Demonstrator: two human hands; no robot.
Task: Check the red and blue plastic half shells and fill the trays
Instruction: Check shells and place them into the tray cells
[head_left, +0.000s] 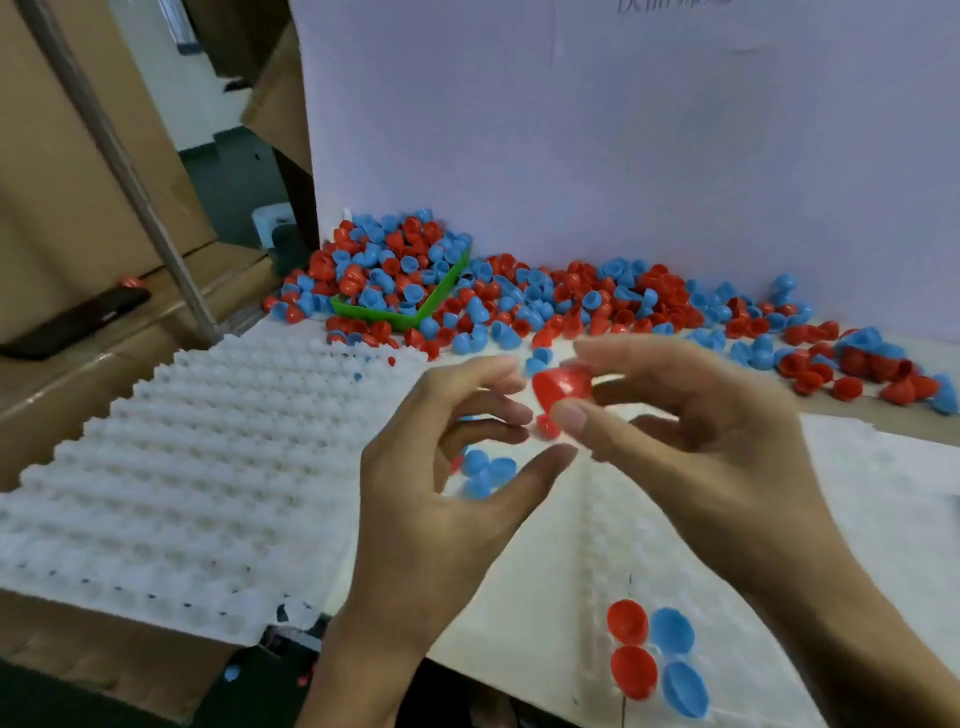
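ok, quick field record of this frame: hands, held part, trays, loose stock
right hand: pinches a red half shell between thumb and fingers
left hand: open, fingers curled, beside the shell, holding nothing
left tray: white, pockets look unfilled
near tray: two red and two blue shells seated
loose stock: red and blue pile along the backboard
green bin: heaped with shells

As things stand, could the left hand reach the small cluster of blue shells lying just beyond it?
Probably yes: the left hand is open and empty, and the blue shells lie uncovered right by its fingers.
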